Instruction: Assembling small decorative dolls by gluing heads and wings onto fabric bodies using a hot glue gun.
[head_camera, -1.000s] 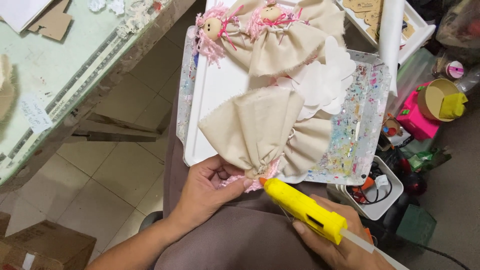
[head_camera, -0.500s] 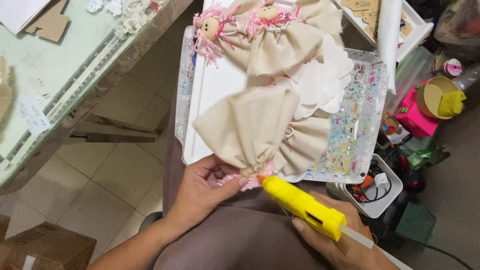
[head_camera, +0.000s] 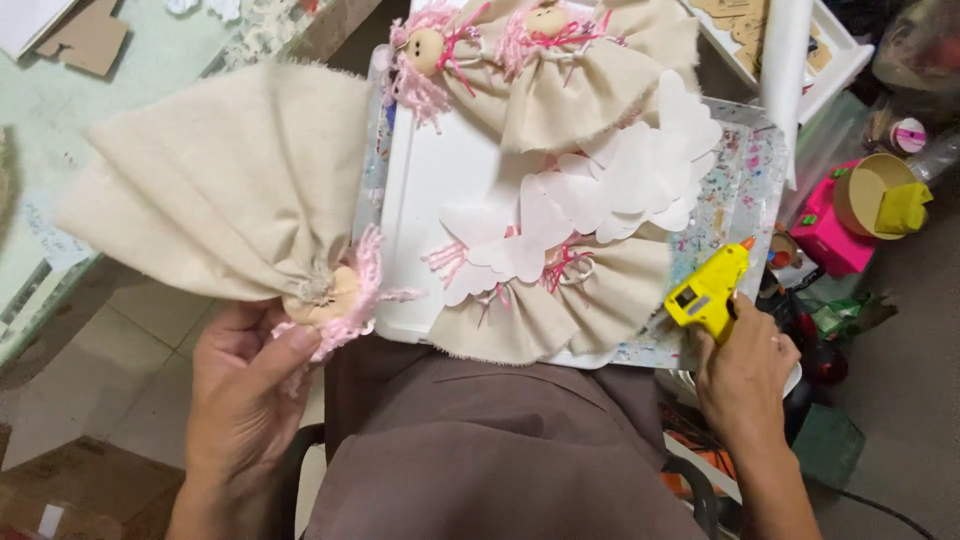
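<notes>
L hand (head_camera: 245, 385) holds 1 doll (head_camera: 230, 200), R hand (head_camera: 745, 375) 1 glue gun (head_camera: 708, 290).

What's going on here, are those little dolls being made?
Yes. A person's left hand holds up a cloth doll with pink yarn hair, gripping it at the head, off to the left of a white tray. The right hand holds a yellow glue gun at the tray's right edge. More dolls and white paper wings lie on the tray.

Doll (head_camera: 250, 200) left of tray (head_camera: 420, 200); glue gun (head_camera: 708, 290) at tray's right edge; more dolls (head_camera: 560, 80) on tray
</notes>
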